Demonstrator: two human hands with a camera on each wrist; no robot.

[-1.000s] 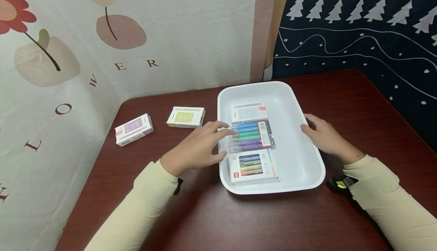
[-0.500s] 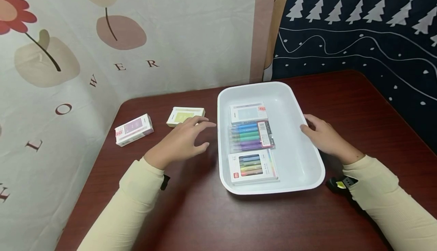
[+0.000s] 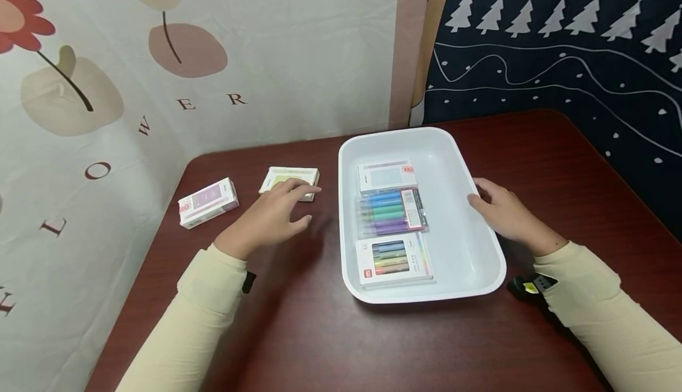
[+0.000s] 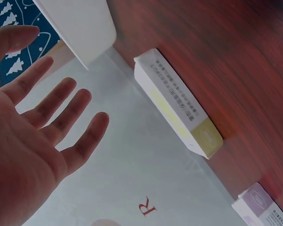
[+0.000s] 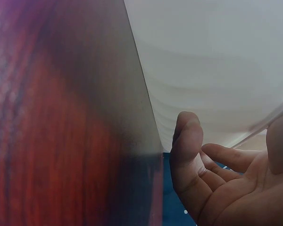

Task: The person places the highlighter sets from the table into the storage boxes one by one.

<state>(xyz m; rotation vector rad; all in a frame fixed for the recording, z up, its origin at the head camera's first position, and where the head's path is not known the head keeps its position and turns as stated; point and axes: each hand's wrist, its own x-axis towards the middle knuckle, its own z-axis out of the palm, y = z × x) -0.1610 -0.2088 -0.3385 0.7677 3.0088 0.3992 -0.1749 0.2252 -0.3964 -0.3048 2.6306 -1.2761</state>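
Left hand (image 3: pixel 266 217): grip apart, near yellow-green box (image 4: pixel 178 103)
Right hand (image 3: pixel 501 209): grip clamped on white tray (image 3: pixel 460 244)
Inside tray: pen packet (image 3: pixel 391 213) between blue-labelled box (image 3: pixel 386 177) and windowed box (image 3: pixel 394 260)

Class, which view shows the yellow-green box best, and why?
The left wrist view: the yellow-green box appears large and uncovered. In the head view, the left hand partly hides it; the right wrist view doesn't show it.

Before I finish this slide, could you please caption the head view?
Left hand near a lime-labelled carton, right hand holding a white tray containing a clear pen pouch.
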